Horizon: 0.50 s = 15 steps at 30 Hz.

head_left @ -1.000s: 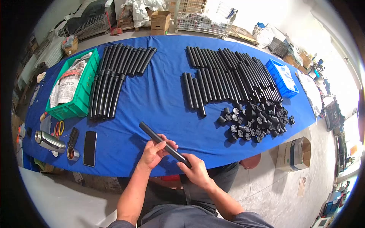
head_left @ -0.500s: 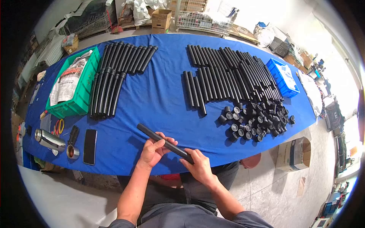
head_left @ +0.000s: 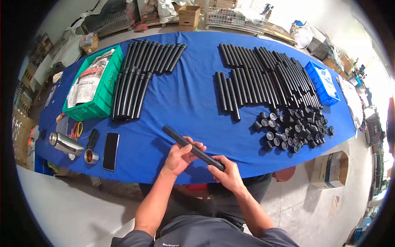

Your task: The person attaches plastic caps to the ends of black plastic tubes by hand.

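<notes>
A black plastic tube lies slantwise across both hands above the table's near edge. My left hand is closed around its middle, with the thumb on top and the fingers beneath. My right hand grips the lower right end, where a slightly thicker part like a cap shows beside the thumb. Loose black caps are heaped to the right. Behind them lie rows of plain black tubes. At the left, black tubes with thicker collars at their far ends lie in two groups.
A green crate holding newspaper stands at the left, and a blue basket at the far right. Near the left edge are a steel flask, scissors, a tape roll and a phone. Blue cloth covers the table.
The whole view has shifted, so everything appears further right and slightly higher. Both hands still hold the tube at nearly the same slant; the right fingers have shifted a little at its end.
</notes>
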Available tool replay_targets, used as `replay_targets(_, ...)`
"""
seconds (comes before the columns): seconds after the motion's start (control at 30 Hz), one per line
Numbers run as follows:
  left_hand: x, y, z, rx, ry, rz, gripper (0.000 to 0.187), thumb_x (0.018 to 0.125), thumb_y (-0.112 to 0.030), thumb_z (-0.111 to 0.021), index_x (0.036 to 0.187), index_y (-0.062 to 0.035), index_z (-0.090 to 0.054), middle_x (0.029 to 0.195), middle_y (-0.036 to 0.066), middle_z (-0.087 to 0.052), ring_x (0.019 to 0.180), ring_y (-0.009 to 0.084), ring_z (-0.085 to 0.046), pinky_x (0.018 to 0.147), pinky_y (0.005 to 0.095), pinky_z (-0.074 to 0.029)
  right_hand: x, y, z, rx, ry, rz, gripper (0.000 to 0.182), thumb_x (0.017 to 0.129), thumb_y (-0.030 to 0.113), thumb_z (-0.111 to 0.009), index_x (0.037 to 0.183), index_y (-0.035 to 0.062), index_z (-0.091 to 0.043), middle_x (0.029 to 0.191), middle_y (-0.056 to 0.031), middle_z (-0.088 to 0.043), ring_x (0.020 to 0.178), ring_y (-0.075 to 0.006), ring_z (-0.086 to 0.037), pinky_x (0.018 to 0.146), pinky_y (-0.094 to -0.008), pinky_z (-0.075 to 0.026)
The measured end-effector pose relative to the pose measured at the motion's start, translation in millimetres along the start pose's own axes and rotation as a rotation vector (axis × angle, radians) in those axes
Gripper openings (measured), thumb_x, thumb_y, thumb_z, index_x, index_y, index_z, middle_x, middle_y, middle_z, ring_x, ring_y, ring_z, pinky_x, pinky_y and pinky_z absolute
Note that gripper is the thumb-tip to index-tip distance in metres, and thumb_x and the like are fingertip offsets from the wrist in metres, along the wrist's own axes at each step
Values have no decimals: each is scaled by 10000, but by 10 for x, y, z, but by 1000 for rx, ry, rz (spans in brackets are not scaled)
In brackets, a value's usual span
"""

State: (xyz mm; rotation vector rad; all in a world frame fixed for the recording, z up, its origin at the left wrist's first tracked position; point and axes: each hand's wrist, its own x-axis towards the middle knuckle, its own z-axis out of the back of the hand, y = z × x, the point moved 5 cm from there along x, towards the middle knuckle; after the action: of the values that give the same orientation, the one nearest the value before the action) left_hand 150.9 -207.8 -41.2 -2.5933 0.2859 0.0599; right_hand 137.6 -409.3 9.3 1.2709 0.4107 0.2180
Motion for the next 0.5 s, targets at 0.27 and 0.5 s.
replay_targets(0.27, 1, 16, -16, 43, 41, 11, 202, 997, -109, -684, 1179, -101, -599, 1177, 196, -711, 1196, 406, -669, 1066, 541, -537, -89, -16, -108, 192, -21, -230, 345, 943, 245, -760, 1132, -21, -646, 757, -81, -654, 591, -124, -635, 498, -305, -483)
replay_targets(0.5, 1, 39, -21, -7, 1, 21, 195, 995, -84, -675, 1177, -103, -610, 1172, 179, -715, 1222, 405, -659, 1061, 545, -538, -87, 180, -98, -484, -244, 444, 351, 873, 149, -811, 1154, 22, -644, 918, -189, -679, 774, -382, -684, 667, -437, -550)
